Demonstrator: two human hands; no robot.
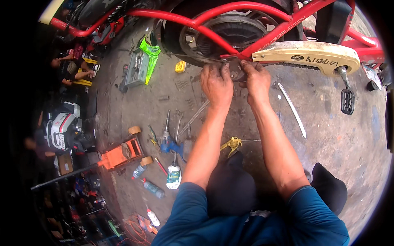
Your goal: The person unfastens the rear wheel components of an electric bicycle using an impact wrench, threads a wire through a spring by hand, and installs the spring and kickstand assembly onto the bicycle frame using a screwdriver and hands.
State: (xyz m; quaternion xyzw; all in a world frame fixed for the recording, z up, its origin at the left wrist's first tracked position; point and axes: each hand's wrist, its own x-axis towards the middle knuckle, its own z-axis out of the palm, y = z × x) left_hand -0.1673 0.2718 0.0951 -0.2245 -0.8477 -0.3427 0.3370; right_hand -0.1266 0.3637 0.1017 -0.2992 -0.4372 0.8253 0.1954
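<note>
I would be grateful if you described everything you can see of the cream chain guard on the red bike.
The chain guard is a long cream cover, apparently plastic, smudged with dirt and marked with dark lettering and a round dark emblem. It runs along the lower side of the red frame, its rounded right end by the crank arm. Some dark chain shows beneath its lower edge. Its left end lies close to the right hand; whether they touch is unclear.
</note>
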